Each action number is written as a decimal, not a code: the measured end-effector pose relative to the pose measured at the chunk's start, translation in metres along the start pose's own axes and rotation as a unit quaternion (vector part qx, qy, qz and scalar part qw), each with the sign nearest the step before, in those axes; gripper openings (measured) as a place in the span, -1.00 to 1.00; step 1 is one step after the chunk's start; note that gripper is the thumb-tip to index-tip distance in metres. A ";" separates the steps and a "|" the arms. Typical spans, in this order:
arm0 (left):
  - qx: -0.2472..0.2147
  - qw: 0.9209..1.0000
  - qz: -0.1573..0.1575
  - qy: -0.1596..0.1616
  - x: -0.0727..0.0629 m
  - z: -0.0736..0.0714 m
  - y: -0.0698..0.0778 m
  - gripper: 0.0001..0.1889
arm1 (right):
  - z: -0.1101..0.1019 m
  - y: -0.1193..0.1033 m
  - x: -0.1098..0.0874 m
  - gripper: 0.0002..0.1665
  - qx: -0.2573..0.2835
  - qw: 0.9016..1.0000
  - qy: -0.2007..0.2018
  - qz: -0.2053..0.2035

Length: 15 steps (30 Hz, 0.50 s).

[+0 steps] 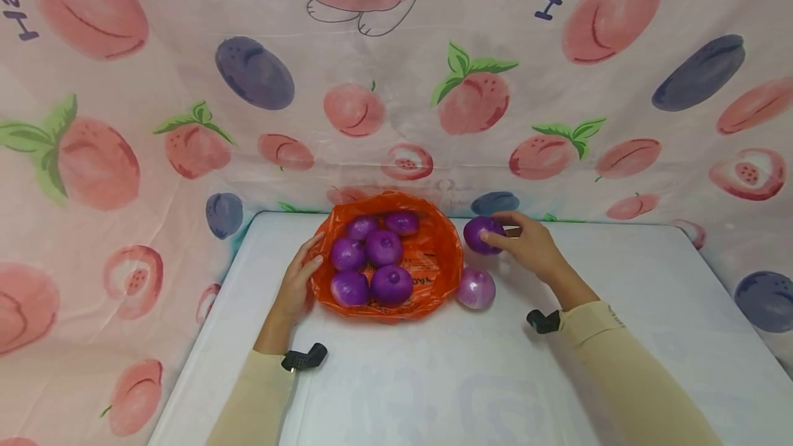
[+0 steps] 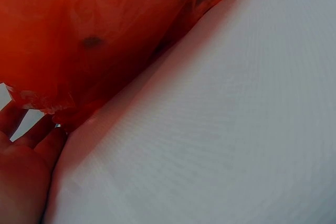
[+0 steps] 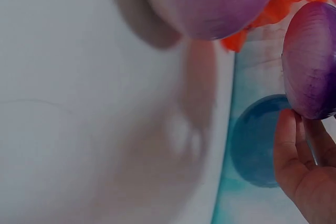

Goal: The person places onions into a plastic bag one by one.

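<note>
An orange plastic bag (image 1: 427, 253), its mouth spread wide, sits on the white table with several purple onions (image 1: 383, 248) inside. At its left rim is my left hand (image 1: 296, 288), holding the edge with the thumb over the rim. The left wrist view shows that hand's fingers (image 2: 37, 132) against the bag's side, tips partly hidden by the plastic. My right hand (image 1: 533, 243) grips a purple onion (image 1: 482, 235) between thumb and fingers, just right of the bag. Below it, a paler onion (image 1: 476, 288) rests on the table beside the bag's right rim.
The white table (image 1: 396, 377) extends in front of the bag and to both sides. Behind its far edge hangs a fruit-printed cloth (image 1: 384, 74), which also covers the sides. Each wrist wears a small black device (image 1: 305, 356).
</note>
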<state>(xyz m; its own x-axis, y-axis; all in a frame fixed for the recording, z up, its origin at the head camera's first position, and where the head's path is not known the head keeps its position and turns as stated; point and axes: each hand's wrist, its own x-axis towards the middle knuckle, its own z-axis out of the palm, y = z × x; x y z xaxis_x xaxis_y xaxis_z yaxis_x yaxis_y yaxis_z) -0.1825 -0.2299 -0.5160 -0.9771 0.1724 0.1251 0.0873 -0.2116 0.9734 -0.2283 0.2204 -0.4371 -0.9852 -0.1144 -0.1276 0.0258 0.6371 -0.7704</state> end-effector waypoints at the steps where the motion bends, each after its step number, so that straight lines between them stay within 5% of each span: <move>1: 0.000 1.000 0.000 0.000 0.000 0.000 0.000 -0.45 | -0.001 -0.002 0.000 0.00 0.000 1.000 0.001 -0.002; 15: -0.004 1.000 0.009 -0.003 0.000 0.000 -0.001 -0.45 | -0.009 -0.042 -0.006 -0.06 0.019 0.999 0.012 -0.049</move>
<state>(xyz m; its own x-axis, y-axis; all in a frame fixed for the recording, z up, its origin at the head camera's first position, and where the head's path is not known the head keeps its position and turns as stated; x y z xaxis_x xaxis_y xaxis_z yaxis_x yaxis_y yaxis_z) -0.1827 -0.2295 -0.5168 -0.9742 0.1740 0.1437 0.1035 -0.2215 0.9696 -0.2255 0.2012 -0.3980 -0.9873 -0.1551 -0.0358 -0.0642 0.5937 -0.8021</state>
